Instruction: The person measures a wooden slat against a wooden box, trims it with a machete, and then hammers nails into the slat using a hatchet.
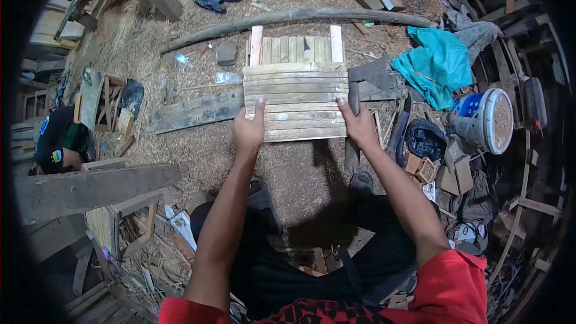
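Note:
Between my two hands is a small slatted wooden frame (294, 93), held out in front of my knees. Narrow strips run across its near part. Two pale posts project at its far end, with upright slats between them. My left hand (249, 129) grips the left edge, thumb on top of the slats. On the right edge my right hand (358, 123) does the same, its thumb pressing the surface. The fingers of both hands are hidden underneath. A dark shadow falls on the ground below the frame.
Sawdust covers the ground. Behind the frame lie a long pole (288, 18) and a flat board (192, 110). To the right are a teal sheet (435, 63), a white bucket (483, 121) and scrap wood. At left, a thick beam (96, 189) juts in near a person (60, 141) in dark clothing.

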Demonstrator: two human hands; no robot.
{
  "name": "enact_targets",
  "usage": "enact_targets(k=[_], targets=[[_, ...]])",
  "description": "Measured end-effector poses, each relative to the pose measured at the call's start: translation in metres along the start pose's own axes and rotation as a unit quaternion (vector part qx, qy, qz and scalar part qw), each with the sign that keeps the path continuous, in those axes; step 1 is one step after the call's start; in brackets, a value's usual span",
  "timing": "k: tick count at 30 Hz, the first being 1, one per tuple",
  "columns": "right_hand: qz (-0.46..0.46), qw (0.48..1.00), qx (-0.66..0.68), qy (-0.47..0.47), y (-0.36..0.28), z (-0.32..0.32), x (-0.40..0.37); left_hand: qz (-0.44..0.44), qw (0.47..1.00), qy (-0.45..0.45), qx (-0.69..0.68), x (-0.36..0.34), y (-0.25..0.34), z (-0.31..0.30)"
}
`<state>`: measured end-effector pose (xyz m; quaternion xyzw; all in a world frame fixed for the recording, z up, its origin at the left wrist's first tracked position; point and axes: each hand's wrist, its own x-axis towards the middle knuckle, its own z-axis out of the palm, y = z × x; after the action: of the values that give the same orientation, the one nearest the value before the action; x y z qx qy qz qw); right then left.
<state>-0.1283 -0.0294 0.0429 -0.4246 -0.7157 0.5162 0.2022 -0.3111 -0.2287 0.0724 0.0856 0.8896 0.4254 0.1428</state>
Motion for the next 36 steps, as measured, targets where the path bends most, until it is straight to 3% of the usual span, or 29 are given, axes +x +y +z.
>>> enact_targets(k=[1, 4, 5, 8, 11, 12, 14, 16, 19, 22, 23, 27, 33, 36], targets=[[0.023, 0.999, -0.037, -0.002, 0.006, -0.002, 0.002, -0.052, 0.996, -0.065, 0.012, -0.003, 0.010, -0.009], [0.037, 0.996, -0.076, -0.007, 0.002, -0.007, -0.003, 0.061, 0.961, 0.135, 0.235, -0.008, -0.017, 0.015], [0.034, 0.996, -0.079, -0.007, -0.001, -0.008, -0.008, 0.081, 0.949, 0.104, 0.286, -0.011, -0.008, 0.012], [0.019, 0.998, -0.050, 0.025, 0.023, 0.001, -0.001, 0.286, 0.897, 0.023, 0.338, -0.023, 0.036, 0.028], [-0.006, 0.996, -0.053, 0.078, 0.011, 0.004, -0.006, 0.235, 0.929, -0.029, 0.284, -0.027, 0.044, 0.078], [-0.017, 0.993, -0.064, 0.102, 0.010, 0.003, -0.006, 0.243, 0.926, -0.004, 0.289, -0.030, 0.047, 0.080], [0.026, 0.998, -0.049, 0.023, 0.019, -0.002, 0.002, 0.262, 0.916, 0.036, 0.301, -0.034, 0.048, 0.084], [0.037, 0.988, -0.127, 0.085, 0.006, -0.008, -0.009, 0.253, 0.915, 0.034, 0.312, -0.040, 0.052, 0.082], [-0.050, 0.986, -0.093, 0.131, -0.006, -0.021, -0.014, 0.259, 0.914, 0.047, 0.310, -0.039, 0.054, 0.081], [-0.107, 0.977, -0.140, 0.122, -0.035, -0.035, -0.020, 0.257, 0.912, 0.044, 0.316, -0.037, 0.052, 0.082], [-0.084, 0.987, -0.120, 0.059, -0.050, -0.041, -0.023, 0.253, 0.914, 0.044, 0.312, -0.036, 0.052, 0.081], [-0.073, 0.977, -0.198, 0.006, -0.077, -0.038, -0.022, 0.252, 0.917, 0.041, 0.308, -0.035, 0.054, 0.082], [-0.100, 0.990, -0.096, 0.023, -0.131, -0.043, -0.039, 0.244, 0.913, 0.043, 0.325, -0.035, 0.054, 0.081], [-0.185, 0.978, -0.088, 0.041, -0.137, -0.044, -0.034, 0.246, 0.913, 0.042, 0.323, -0.036, 0.056, 0.080]])
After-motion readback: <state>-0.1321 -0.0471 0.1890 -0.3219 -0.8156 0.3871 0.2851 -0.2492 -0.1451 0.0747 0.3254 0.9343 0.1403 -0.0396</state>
